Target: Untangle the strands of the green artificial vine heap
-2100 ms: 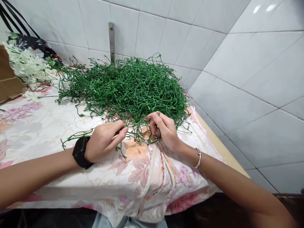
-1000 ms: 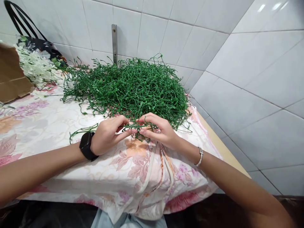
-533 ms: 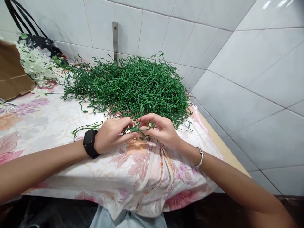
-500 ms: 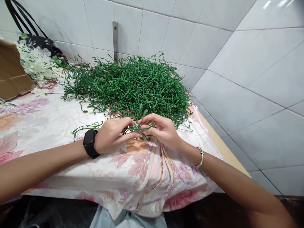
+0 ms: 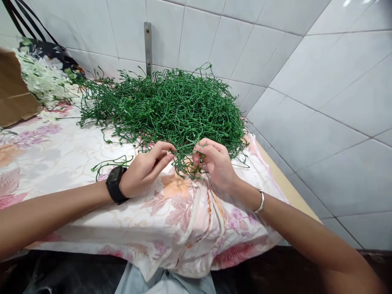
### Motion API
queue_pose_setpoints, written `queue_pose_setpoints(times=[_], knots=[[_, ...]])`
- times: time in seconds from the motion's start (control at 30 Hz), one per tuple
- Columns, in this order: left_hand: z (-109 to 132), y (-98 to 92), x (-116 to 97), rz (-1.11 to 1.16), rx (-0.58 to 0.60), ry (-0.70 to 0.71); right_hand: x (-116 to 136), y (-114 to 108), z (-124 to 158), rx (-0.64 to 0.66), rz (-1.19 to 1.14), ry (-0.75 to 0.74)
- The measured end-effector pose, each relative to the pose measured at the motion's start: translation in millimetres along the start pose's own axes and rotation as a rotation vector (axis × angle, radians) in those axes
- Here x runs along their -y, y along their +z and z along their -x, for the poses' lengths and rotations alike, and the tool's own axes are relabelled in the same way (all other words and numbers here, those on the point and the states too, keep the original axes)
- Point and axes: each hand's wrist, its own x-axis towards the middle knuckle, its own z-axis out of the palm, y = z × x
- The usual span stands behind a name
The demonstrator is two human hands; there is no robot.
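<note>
My left hand [image 5: 147, 169], with a black watch on its wrist, pinches one end of a thin green artificial stem [image 5: 185, 145]. Thumb and fingers of my right hand [image 5: 214, 161] are closed on the stem's other end, so it stretches across the gap between both hands. Just beyond lies a large tangled pile of green stems [image 5: 171, 102]. Some loose sprigs [image 5: 183, 165] rest below the stretched stem. Beside my left wrist, a few separate stems [image 5: 112, 162] lie on the flowered tablecloth [image 5: 65, 159].
White artificial flowers [image 5: 44, 79] stand at the far left, partly behind a brown cardboard box [image 5: 16, 92]. A black floral bag [image 5: 59, 55] leans there. A metal bracket [image 5: 148, 49] is fixed to the tiled wall [image 5: 202, 36] behind the pile. The tablecloth hangs over the front edge.
My hands have drawn apart and moved slightly up, and the stem between them is now stretched out. My right hand's fingers have closed into a pinch.
</note>
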Motion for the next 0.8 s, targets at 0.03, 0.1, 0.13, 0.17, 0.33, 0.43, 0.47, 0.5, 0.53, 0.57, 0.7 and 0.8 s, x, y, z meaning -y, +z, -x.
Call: queue_pose_setpoints(times=[0.03,0.1,0.13,0.17,0.33,0.43,0.47,0.5,0.53,0.57,0.7,0.8], knots=[[0.0,0.4,0.0,0.025,-0.004,-0.010,-0.3,0.0,-0.2,0.000,-0.010,-0.003],[0.2,0.6,0.0,0.068,-0.003,-0.014,-0.4,0.1,-0.7,-0.004,-0.014,-0.027],[0.4,0.3,0.2,0.083,-0.003,-0.010,-0.4,0.0,-1.1,-0.011,-0.006,-0.045],[0.6,-0.1,0.4,0.092,-0.004,-0.004,-0.3,0.0,-1.4,-0.020,0.010,-0.064],[1.0,-2.3,2.4,0.073,-0.011,0.018,-2.0,0.4,-2.3,-0.045,0.124,-0.125],[0.5,-2.8,3.1,0.036,-0.023,0.009,-4.7,0.5,-1.9,-0.073,0.242,-0.219],[0.3,-2.7,3.2,0.017,-0.027,0.015,-5.4,0.2,-1.6,-0.100,0.295,-0.275],[0.2,-2.6,3.3,-0.003,-0.033,0.024,-5.7,-0.1,-1.2,-0.135,0.354,-0.340],[0.1,-2.4,3.3,-0.020,-0.042,0.032,-5.6,-0.6,-0.7,-0.174,0.416,-0.407],[0.0,-2.2,3.2,-0.035,-0.052,0.039,-5.1,-1.0,0.0,-0.204,0.477,-0.472],[0.9,-1.4,1.9,-0.067,-0.066,0.062,-0.9,-1.3,3.5,-0.060,0.724,-0.622],[2.0,-1.1,0.2,-0.082,-0.042,0.100,-0.7,0.1,4.7,0.104,0.841,-0.607]])
